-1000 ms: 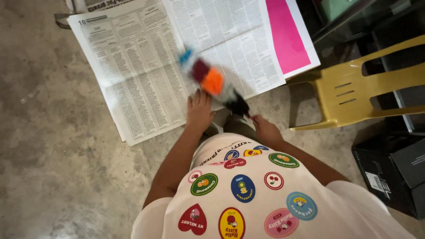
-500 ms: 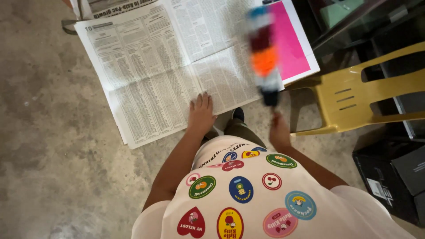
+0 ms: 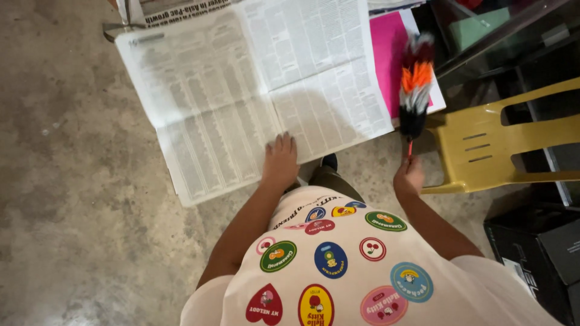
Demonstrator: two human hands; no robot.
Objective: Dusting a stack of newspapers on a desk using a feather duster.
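A large open newspaper (image 3: 241, 90) lies spread on the concrete floor in front of me. My left hand (image 3: 280, 162) rests flat on its near edge, fingers together and pointing away. My right hand (image 3: 409, 177) is closed around the thin red handle of a feather duster (image 3: 414, 87). The duster's black, white and orange feathers point up and away, over the newspaper's right edge and a bright pink sheet (image 3: 393, 54). My dark shoe (image 3: 329, 162) shows between my hands.
A yellow plastic chair (image 3: 495, 145) lies tipped on the floor to the right. Dark boxes (image 3: 538, 247) sit at the lower right. A dark glass-topped piece of furniture (image 3: 501, 36) stands at the upper right. Bare concrete floor (image 3: 78, 199) spreads to the left.
The duster has swung from over the newspaper's middle to the right, now above the pink sheet. My right hand moved right with it. My left hand stayed pressed on the paper.
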